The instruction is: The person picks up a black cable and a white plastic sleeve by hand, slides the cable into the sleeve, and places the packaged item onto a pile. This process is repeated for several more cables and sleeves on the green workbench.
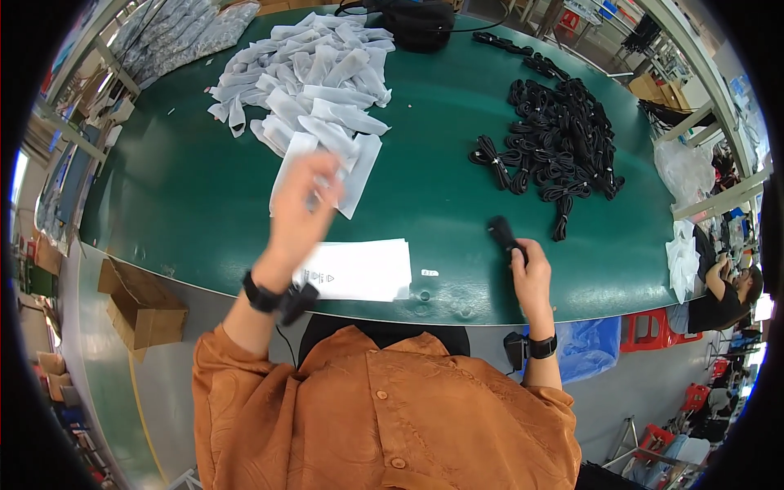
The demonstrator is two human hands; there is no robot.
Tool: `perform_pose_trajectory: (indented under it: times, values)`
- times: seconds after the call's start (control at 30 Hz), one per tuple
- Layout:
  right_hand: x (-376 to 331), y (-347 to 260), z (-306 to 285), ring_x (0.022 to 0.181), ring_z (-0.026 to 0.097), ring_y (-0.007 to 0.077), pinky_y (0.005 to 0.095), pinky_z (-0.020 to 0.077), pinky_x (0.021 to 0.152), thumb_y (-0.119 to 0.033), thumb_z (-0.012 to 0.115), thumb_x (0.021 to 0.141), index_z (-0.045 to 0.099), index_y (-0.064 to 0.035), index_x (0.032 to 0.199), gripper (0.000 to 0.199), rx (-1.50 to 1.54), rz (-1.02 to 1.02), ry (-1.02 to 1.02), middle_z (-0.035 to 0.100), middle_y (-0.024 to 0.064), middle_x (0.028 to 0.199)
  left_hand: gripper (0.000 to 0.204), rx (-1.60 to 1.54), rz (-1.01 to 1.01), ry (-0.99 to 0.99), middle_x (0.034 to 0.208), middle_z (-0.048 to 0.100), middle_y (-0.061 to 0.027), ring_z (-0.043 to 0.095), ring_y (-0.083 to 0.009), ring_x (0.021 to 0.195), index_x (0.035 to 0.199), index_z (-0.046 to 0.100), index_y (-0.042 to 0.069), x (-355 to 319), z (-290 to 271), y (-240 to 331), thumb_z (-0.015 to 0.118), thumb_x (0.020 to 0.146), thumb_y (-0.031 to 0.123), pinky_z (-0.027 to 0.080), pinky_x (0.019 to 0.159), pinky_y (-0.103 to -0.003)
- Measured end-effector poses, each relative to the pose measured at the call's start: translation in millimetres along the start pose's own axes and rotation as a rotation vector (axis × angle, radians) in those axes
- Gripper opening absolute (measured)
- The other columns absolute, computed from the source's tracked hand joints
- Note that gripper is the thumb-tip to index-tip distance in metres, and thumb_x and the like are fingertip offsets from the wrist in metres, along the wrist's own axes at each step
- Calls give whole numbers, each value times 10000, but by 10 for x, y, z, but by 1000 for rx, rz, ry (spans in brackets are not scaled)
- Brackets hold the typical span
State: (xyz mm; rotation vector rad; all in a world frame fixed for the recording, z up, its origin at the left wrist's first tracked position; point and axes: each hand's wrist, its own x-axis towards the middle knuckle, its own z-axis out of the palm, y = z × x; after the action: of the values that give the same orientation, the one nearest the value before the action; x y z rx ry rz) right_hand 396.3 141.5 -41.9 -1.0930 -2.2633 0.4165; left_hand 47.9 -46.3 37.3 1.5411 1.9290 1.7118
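Observation:
My right hand (531,273) is closed around a coiled black cable bundle (504,234), whose dark end points up and to the left over the green table. My left hand (304,196) is smeared by motion, with its fingers bent over the near end of the pile of frosted white bags (327,65). Whether it holds anything cannot be made out. Close to my body lies a stack of flat white bags (371,269) with small dark print. A heap of tied black cable bundles (563,131) spreads across the table's right side.
The green table (441,188) has a curved near edge in this view. A small white label (429,273) lies beside the flat bags. At the back stand a black bag (418,23) and a large clear sack (175,37). Below left is an open cardboard box (145,306).

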Motion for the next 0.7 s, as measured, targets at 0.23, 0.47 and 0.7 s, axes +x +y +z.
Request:
perform_pose_trajectory:
  times: [0.23, 0.47, 0.7]
  values:
    - [-53, -688, 142, 750, 605, 295, 350, 493, 692, -35, 584, 946, 614, 14, 1155, 217, 479, -57, -295, 590, 155, 849, 234, 312, 176, -368, 941, 590, -116, 610, -283, 846, 974, 647, 17, -905, 606, 152, 778, 788, 67, 512, 732, -362]
    - [-134, -932, 95, 820, 604, 310, 357, 491, 733, -2, 595, 927, 616, 13, 1155, 230, 453, -222, -273, 587, 168, 936, 170, 352, 136, -322, 899, 575, -109, 611, -313, 829, 918, 631, 31, -956, 727, 74, 750, 803, 68, 499, 706, -391]
    - [-220, -925, 65, 838, 603, 326, 368, 497, 751, 16, 609, 908, 617, 15, 1169, 261, 446, -251, -265, 589, 172, 965, 134, 440, 138, -307, 872, 594, -116, 614, -307, 775, 894, 624, 20, -951, 805, 80, 730, 825, 66, 487, 671, -372]
